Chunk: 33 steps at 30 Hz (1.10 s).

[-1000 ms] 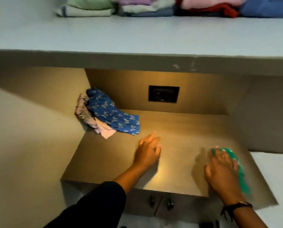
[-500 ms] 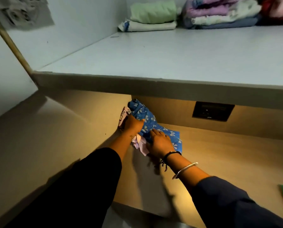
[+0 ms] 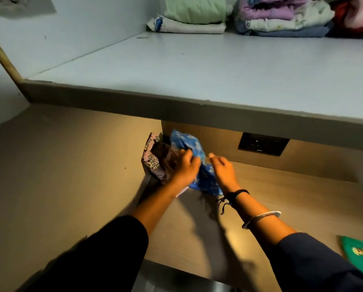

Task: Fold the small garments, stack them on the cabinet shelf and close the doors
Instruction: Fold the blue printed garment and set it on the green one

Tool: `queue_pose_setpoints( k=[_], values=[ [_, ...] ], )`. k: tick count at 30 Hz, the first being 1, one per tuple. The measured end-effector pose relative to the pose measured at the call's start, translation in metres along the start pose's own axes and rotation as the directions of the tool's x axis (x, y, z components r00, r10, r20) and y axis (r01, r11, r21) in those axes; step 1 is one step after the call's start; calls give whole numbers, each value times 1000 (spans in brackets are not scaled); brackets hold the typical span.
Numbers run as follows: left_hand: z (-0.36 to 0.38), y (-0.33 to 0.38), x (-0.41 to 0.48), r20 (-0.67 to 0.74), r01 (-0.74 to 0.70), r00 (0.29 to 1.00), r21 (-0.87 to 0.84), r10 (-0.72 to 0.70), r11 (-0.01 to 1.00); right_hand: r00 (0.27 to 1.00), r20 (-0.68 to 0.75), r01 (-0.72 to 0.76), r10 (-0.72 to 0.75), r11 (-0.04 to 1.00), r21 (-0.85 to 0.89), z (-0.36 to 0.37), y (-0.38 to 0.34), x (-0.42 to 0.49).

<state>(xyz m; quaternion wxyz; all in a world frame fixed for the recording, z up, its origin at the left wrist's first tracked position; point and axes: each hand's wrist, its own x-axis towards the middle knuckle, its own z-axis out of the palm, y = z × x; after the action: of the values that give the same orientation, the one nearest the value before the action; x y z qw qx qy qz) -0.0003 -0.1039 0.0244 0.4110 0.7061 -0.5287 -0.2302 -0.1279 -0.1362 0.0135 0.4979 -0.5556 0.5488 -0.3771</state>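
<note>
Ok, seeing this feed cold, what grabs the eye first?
Both hands meet at the blue flowered garment, bunched in the back left corner of the lower shelf against a pink printed garment; the left hand grips the blue cloth, the right hand is at its edge. Next, the folded stacks at the back of the upper shelf, and a green garment flat at the lower right.

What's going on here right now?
A person reaches into the back left corner of the lower cabinet shelf. The left hand grips a crumpled blue floral garment beside a pink printed garment; the right hand is at the same blue cloth, its grip blurred. A green garment lies at the shelf's front right.
</note>
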Motion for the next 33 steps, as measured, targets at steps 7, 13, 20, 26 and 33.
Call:
queue_pose_setpoints(
  k=[7, 13, 20, 26, 33],
  values=[
    [36, -12, -83, 530, -668, 720, 356, 448, 653, 951, 220, -264, 216, 940, 217, -67, 19, -38],
    [51, -35, -122, 625, -581, 705, 240, 334, 778, 863, 4, -499, 506, 850, 171, -99, 78, -80],
    [68, -4, -139, 420, -416, 850, 164, 318, 894, 922, 8, -375, 388, 886, 273, -120, 70, -109],
    [91, 36, -158, 281, -100, 954, -23, 102, 995, 928, 117, -371, 355, 839, 399, -141, 59, -121],
    [94, 59, -180, 46, 160, 987, -220, -154, 962, 958, -57, -238, 279, 893, 381, -155, 53, -146]
  ],
)
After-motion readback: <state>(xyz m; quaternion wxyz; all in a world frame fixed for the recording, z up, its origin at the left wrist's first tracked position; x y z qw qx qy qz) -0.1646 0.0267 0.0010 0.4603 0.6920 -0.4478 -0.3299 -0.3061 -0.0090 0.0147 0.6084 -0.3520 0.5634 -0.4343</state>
